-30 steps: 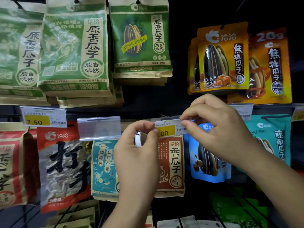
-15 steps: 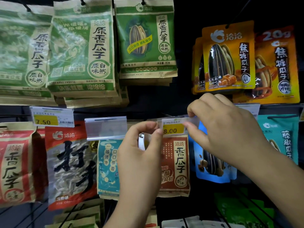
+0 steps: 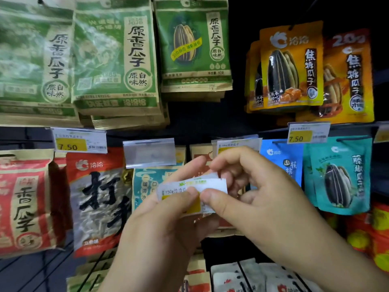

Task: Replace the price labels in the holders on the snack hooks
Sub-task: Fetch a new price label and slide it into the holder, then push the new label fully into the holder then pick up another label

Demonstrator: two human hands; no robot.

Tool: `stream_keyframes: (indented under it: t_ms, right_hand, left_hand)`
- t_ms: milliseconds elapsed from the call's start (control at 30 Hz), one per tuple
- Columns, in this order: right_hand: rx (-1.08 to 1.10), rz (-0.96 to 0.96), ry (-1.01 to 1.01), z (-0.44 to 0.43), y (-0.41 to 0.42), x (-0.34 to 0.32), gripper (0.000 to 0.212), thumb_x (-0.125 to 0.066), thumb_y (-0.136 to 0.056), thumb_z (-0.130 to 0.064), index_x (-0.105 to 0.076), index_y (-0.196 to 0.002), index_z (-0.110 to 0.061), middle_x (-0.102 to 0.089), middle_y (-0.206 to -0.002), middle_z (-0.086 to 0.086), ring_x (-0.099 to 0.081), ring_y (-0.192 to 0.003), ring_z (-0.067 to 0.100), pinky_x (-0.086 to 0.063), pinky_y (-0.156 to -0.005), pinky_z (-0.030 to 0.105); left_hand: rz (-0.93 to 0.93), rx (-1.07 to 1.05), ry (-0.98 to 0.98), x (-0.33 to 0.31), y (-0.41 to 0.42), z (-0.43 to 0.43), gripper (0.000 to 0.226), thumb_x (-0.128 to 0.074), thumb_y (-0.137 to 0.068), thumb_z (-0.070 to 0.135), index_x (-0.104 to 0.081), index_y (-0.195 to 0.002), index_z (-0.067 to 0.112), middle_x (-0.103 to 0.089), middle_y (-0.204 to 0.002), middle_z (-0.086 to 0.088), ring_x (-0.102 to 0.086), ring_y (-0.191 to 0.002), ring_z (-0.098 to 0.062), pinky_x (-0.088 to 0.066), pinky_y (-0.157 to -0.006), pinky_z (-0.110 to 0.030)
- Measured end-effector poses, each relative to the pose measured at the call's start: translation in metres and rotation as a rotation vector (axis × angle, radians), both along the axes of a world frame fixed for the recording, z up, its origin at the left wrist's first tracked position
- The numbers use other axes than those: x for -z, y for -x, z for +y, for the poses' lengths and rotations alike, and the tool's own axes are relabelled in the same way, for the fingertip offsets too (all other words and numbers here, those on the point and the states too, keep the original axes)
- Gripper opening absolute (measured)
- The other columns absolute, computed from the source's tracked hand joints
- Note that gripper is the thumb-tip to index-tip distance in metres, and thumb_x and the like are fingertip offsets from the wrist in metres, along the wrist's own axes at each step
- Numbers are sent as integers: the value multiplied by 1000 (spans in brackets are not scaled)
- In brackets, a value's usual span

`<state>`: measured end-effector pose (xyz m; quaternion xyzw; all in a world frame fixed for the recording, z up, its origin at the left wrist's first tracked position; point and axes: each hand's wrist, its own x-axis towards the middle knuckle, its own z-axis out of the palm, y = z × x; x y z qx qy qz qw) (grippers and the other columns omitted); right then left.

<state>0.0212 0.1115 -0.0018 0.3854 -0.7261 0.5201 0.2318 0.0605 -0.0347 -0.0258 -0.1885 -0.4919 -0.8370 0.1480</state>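
Price label (image 3: 212, 185) pinched by both hands (hiding snack packs), empty holder (image 3: 149, 153) beside

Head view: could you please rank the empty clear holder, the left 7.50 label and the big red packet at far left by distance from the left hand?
From the left hand:
1. Empty clear holder, just above it.
2. Left 7.50 label, up and further left.
3. Big red packet, at the far left edge.
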Motion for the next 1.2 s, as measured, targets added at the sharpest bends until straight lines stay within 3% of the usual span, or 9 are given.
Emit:
stream_keyframes:
  t_ms: [133,267,467,667,833,967,1067,1133,1200]
  right_hand:
    - [-46,-48,40,-6,-6,-4,18,-80,-74,-21,-74,-88,-31,-65,-79,2,-56,-57,5,-52,-50,18]
    - [-32,-88,41,-14,-11,-1,17,-75,-77,-25,-77,-89,-36,-72,-82,4,-66,-70,26,-58,-60,27]
    - [2,-18,-38,-23,-4,-6,18,-60,-82,-41,-74,-92,-43,-76,-82,-15,-69,-71,4,-53,-59,15]
    - [35,97,-176,-38,-2,-19,17,-68,-69,-51,-73,-84,-44,-73,-73,-8,-59,-50,6,-46,-46,16]
    - [136,161,-157,-46,6,-31,17,-66,-68,-54,-72,-80,-44,-70,-57,-2,-57,-44,14,-45,-40,22]
    - [234,225,-117,-50,15,-48,23,-61,-73,-60,-69,-81,-40,-62,-46,-14,-52,-34,2,-32,-30,10]
    - [306,268,-49,-58,24,-63,17,-58,-85,-47,-68,-77,-36,-62,-53,-27,-57,-44,1,-42,-39,13]
    - [333,300,-27,-65,30,-68,15,-58,-91,-40,-65,-79,-34,-64,-63,-26,-59,-49,2,-51,-46,18]
    - [335,299,4,-75,33,-70,13,-58,-94,-36,-63,-84,-31,-67,-78,-18,-67,-57,2,-60,-57,36]
  left_hand:
    - [-27,281,-30,-4,-16,-22,42,-56,-83,8,-67,-124,5,-67,-127,-25,-67,-113,-41,-55,-88,-58]
    - [-38,337,-13,-6,-18,-40,38,-55,-88,8,-66,-123,-1,-64,-129,-29,-65,-114,-46,-58,-85,-50]
    - [-40,-26,138,-8,-11,-53,26,-63,-79,14,-78,-99,8,-78,-100,-23,-78,-85,-32,-63,-62,-30]
    - [29,-335,226,-6,-7,-58,14,-79,-74,17,-81,-88,19,-79,-76,-11,-75,-62,-24,-61,-57,-29]
    - [77,-400,201,-9,-6,-84,13,-71,-85,31,-79,-86,20,-80,-81,-15,-78,-72,-30,-59,-55,-27]
    - [286,-962,528,-17,2,-109,16,-62,-91,36,-74,-82,31,-76,-75,9,-73,-66,-7,-51,-55,-11]
    - [511,-1404,840,-29,13,-117,12,-65,-86,28,-71,-96,31,-69,-88,13,-60,-79,-4,-42,-70,-9]
    - [554,-1442,919,-28,25,-116,27,-70,-86,25,-72,-112,18,-67,-103,-1,-60,-93,-13,-41,-78,-16]
    - [557,-1422,955,-26,33,-115,32,-74,-86,22,-72,-117,15,-69,-106,-5,-65,-94,-23,-46,-77,-26]
